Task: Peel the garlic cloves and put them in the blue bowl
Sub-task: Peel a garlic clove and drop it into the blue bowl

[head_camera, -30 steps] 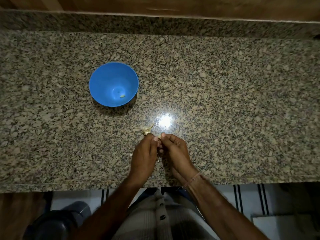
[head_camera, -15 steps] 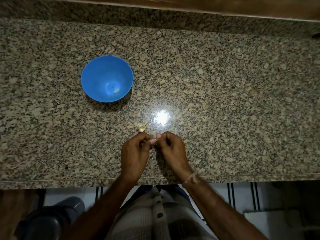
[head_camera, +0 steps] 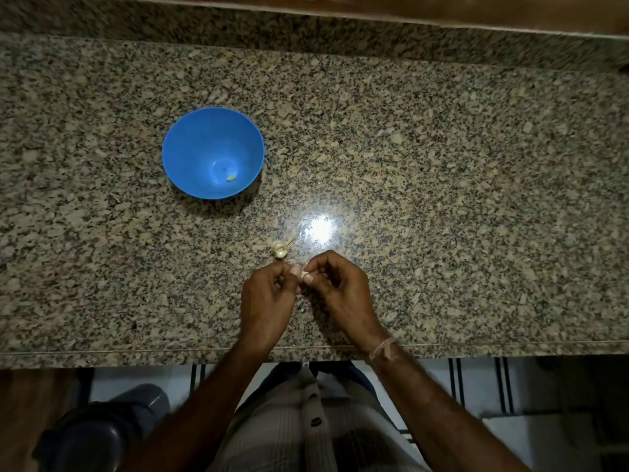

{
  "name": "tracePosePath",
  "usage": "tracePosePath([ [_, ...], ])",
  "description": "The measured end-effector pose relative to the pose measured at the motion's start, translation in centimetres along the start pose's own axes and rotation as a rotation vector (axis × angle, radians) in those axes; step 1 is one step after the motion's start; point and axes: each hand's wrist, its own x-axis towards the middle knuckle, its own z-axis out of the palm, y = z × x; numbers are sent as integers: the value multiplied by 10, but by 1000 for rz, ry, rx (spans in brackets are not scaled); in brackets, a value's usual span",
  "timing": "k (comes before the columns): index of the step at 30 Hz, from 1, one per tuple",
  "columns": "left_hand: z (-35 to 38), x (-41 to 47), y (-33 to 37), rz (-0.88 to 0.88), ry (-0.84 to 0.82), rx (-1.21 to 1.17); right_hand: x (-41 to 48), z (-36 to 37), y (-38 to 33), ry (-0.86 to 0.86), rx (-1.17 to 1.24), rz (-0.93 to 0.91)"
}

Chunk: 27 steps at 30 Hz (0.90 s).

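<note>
Head view, garlic clove (head_camera: 304, 274) pinched between left hand (head_camera: 267, 301) and right hand (head_camera: 340, 294), bowl (head_camera: 190, 148) beyond

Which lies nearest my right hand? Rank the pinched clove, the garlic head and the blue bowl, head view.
1. The pinched clove, at the fingertips of the right hand.
2. The garlic head, on the counter just beyond, leftward.
3. The blue bowl, farther back and left.

I log, head cam:
- granite counter (head_camera: 442, 199)
- blue bowl (head_camera: 190, 148), left of ctr, upright, 1 peeled clove (head_camera: 231, 178) inside
- garlic bulb (head_camera: 279, 249) on counter, just beyond hands
- L hand (head_camera: 269, 301) + R hand (head_camera: 335, 287), fingertips meeting, pinching garlic clove (head_camera: 304, 274) btwn them
- thread band (head_camera: 383, 349), R wrist
- dark bin (head_camera: 102, 430), floor, lower left
</note>
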Motion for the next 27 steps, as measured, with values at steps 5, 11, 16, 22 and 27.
tracePosePath([
  [5, -1, 2, -2, 67, -8, 22, 3, 0, 1, 18, -69, -23],
  [11, -6, 3, 3, 74, -34, -4, 2, 6, 5, 47, -15, 9],
  [16, -9, 1, 4, 59, -38, -18, 1, 7, 2, 39, -14, -15],
  [22, -11, 6, 0, 66, -65, -44, 3, 9, 2, 38, 58, 61],
  [27, -9, 6, 1, 57, -69, 1, 4, 10, 4, 19, -57, 4],
])
